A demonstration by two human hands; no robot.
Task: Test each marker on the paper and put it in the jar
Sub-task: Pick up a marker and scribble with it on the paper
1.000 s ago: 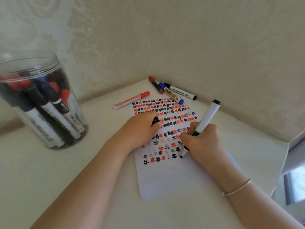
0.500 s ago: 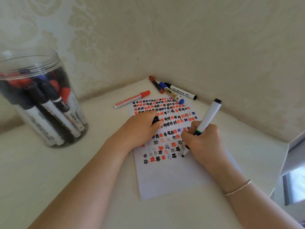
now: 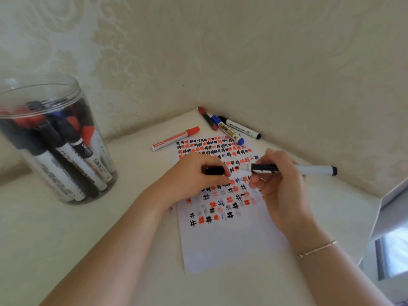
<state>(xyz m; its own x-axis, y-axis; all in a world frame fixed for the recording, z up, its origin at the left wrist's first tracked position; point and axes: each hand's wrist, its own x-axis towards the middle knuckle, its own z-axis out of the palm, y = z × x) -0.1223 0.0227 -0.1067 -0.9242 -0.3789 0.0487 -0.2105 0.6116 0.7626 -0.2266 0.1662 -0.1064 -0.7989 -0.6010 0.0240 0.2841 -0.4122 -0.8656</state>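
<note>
Head view. The left hand [image 3: 194,173], centre of frame, has its fingers curled round a black cap [image 3: 213,170], open end facing right. The right hand [image 3: 279,184], just right of it, pinches a white marker [image 3: 287,169] held roughly level, its bare tip pointing left at the cap mouth, close but not touching. Both hands are above the paper [image 3: 223,239], whose upper half is filled with black, red and blue test marks.

The jar [image 3: 55,138], upper left of frame, well apart from the hands, holds many markers. Four capped markers [image 3: 231,131] lie beyond the paper at the corner of the table [image 3: 66,239].

Judgement: capping is in hand. To do it well, line tip and cap on one axis, push straight until seated, and keep the wet tip off the fingers before carrying the marker to the jar.
</note>
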